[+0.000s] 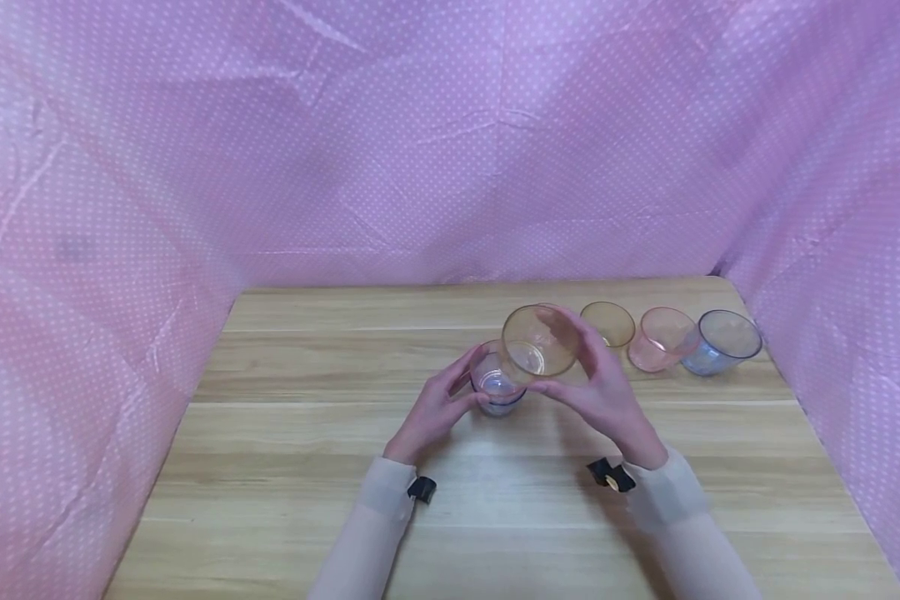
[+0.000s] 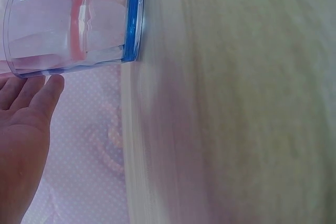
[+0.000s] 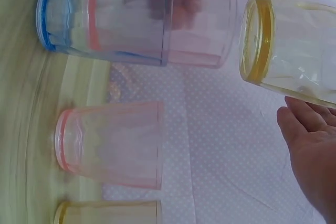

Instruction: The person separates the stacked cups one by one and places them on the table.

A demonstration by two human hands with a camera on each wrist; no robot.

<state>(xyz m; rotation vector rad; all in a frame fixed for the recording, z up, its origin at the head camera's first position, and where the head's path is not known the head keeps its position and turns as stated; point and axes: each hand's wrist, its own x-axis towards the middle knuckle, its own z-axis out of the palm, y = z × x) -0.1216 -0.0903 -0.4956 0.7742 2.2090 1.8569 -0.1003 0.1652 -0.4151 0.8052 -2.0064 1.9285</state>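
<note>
My left hand [image 1: 438, 408] holds the side of a clear blue-based cup [image 2: 134, 22] standing upright on the table. A pink-tinted cup [image 3: 205, 45] is nested inside it, its rim rising above the blue one's. My right hand [image 1: 607, 392] grips a yellow-tinted cup [image 3: 299, 51] between thumb and fingers, raised off the table. In the head view this yellow cup is slightly tilted, overlapping the right side of the nested pair. From the right wrist, its yellow base is seen higher than the pink cup's rim and apart from it.
Right of my hands, a second yellow cup [image 1: 607, 317], another pink cup [image 1: 663, 337] and another blue cup [image 1: 723, 342] stand in a row on the wooden table [image 1: 285, 467]. A pink dotted cloth [image 1: 420, 167] surrounds the table's back and sides.
</note>
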